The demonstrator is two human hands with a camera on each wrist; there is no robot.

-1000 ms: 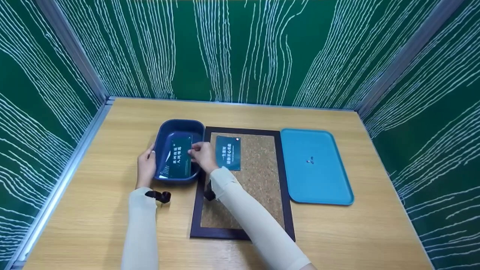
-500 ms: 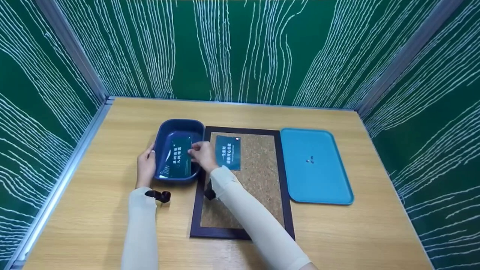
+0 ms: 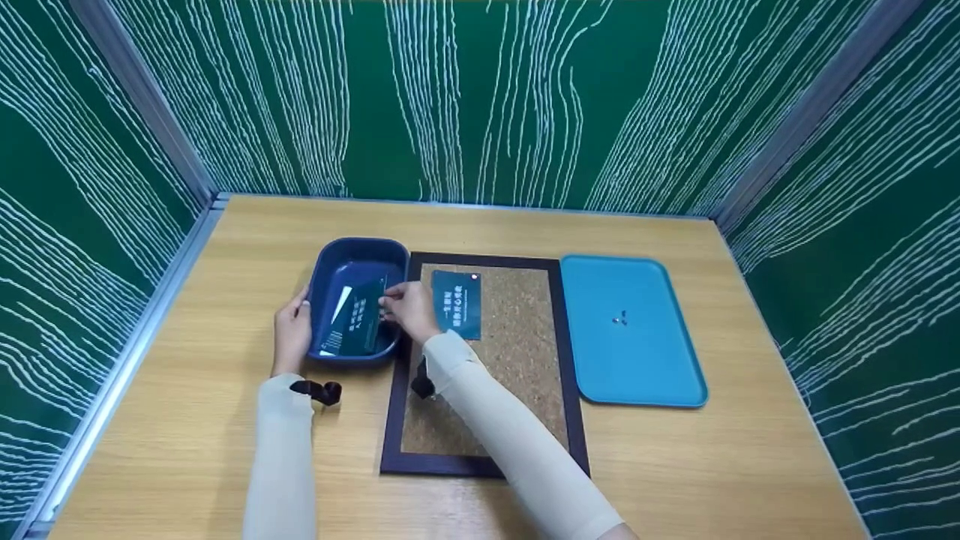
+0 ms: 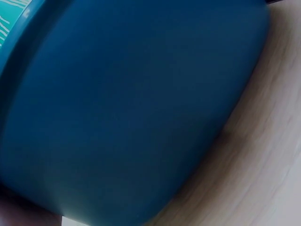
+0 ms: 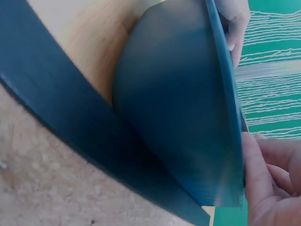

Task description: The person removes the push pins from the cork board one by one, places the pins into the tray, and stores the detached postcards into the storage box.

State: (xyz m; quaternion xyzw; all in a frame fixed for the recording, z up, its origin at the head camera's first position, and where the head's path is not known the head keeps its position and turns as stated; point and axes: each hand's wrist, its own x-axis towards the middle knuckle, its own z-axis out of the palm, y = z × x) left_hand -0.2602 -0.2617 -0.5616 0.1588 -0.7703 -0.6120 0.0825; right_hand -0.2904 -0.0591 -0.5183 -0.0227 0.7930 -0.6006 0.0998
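A dark blue plastic basin (image 3: pixel 324 262) stands at the left of the table, its outer wall (image 4: pixel 131 108) filling the left wrist view. My left hand (image 3: pixel 293 330) holds the basin's left rim, thumb on top. Over the basin's right rim, my right hand (image 3: pixel 411 309) pinches the right edge of a dark green card (image 3: pixel 358 322) with white lettering. The card slants inside the basin, its held edge raised. In the right wrist view, my right fingers (image 5: pixel 258 174) are right at the rim. A second green card (image 3: pixel 459 304) lies on the corkboard (image 3: pixel 517 360), a small pale dot at its upper right corner.
The dark-framed corkboard lies right beside the basin, under my right forearm. Further right is a light blue tray (image 3: pixel 637 367) with several tiny objects (image 3: pixel 621 319) in its middle. Green walls with white lines enclose the wooden table (image 3: pixel 187 360) at the back and sides.
Between the last two head views, the card in the basin has tilted, its right edge rising and the glare on it shifting. My right hand has moved slightly right; my left hand stays put.
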